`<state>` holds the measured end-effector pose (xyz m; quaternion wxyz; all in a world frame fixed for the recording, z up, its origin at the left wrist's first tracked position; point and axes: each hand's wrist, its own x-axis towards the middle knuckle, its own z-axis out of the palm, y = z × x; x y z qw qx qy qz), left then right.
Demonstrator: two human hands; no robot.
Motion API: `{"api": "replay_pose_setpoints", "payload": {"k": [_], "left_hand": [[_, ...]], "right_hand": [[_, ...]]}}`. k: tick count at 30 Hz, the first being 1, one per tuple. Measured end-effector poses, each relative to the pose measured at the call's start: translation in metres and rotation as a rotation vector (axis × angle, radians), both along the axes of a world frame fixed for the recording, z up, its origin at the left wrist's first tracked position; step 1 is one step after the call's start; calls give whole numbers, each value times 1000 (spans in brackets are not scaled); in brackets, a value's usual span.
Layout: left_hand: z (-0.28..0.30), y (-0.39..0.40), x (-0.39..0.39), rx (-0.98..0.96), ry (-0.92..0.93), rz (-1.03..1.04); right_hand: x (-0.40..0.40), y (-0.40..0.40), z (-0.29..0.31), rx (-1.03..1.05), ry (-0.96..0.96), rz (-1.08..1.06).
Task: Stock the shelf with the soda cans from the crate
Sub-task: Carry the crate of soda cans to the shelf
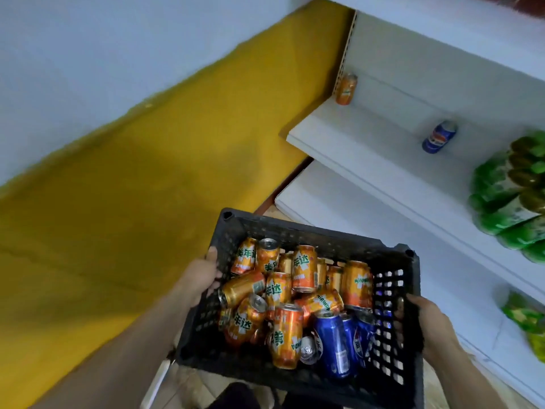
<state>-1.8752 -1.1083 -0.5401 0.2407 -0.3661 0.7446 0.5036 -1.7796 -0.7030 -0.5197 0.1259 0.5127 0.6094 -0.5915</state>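
A person holds a black plastic crate (309, 231) in front of the body, one hand on each short side. The left hand (203, 276) grips the left wall, fingers curled over the rim and into the lattice. The right hand (421, 317) grips the right wall, fingers hooked through the openings from outside. Both hands are closed firmly on the crate; neither holds a can.

The crate carries a loose pile of soda cans lying at mixed angles. Most are orange Mirinda cans (303, 268), filling the left and centre of the crate. A smaller group of blue Pepsi cans (333, 343) lies in the near right corner, touching the orange ones beside them.

A white shelf unit (368, 160) stands to the right, beyond the crate. On its upper visible board, one orange can (346, 89) stands upright at the far left end, against the slotted upright post (345, 51). One blue can (439, 137) stands on the same board, well apart from the orange one. Green shrink-wrapped bottle packs (510, 196) occupy the right part of that board. Further green packaging (525, 320) rests on the lower board (339, 208).

To the left, the wall (118, 172) is yellow low down and pale blue above.
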Motion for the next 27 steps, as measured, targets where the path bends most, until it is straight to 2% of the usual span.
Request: {"api": "replay_pose_setpoints", "payload": {"k": [4,11,27], "left_hand": [[-27,-2,-88,24,-33,-82],[-98,17,-204,51,-53,-179],[-336,22,-356,-20,-51,-436]], "right_hand": [[-44,-11,-35,-103,-24,-77],[-113,-5,-111,-77,-129,-170],[-193,-55,-321,60,-266,-468]]}}
